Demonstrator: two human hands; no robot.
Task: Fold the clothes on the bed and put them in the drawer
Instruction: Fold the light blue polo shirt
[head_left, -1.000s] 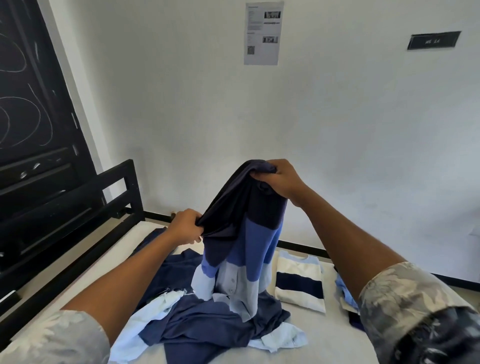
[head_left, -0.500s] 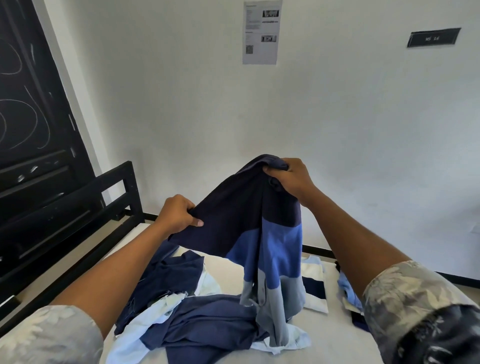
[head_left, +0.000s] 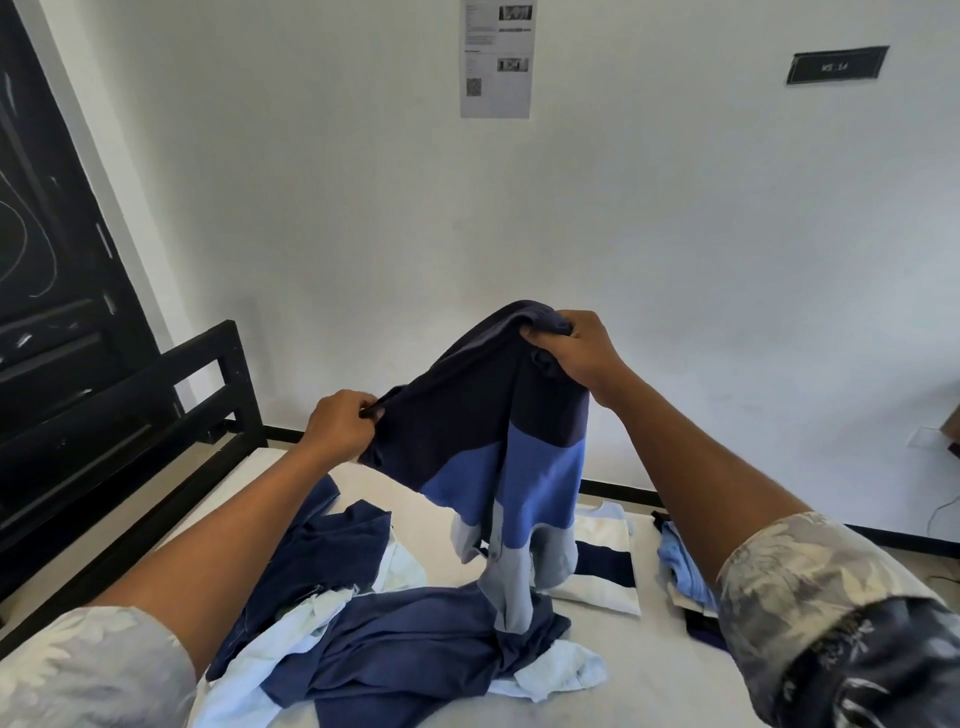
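A colour-block shirt (head_left: 498, 447), navy at the top, blue in the middle and grey at the bottom, hangs above the bed. My right hand (head_left: 574, 349) grips its top edge, held highest. My left hand (head_left: 340, 423) pinches its other edge lower and to the left, so the navy part stretches between both hands. The grey hem still touches a heap of navy and pale blue clothes (head_left: 395, 634) on the white mattress (head_left: 639, 686). No drawer is in sight.
A folded white and navy striped shirt (head_left: 605, 566) lies behind the heap. More folded blue clothes (head_left: 680, 571) sit at the right, partly behind my forearm. A black bed frame (head_left: 218, 374) and a dark door (head_left: 47, 260) stand left. The white wall is close ahead.
My hands have drawn apart, the left one moving left and down, spreading the bunched shirt open. The shirt has risen, with less of it lying on the heap.
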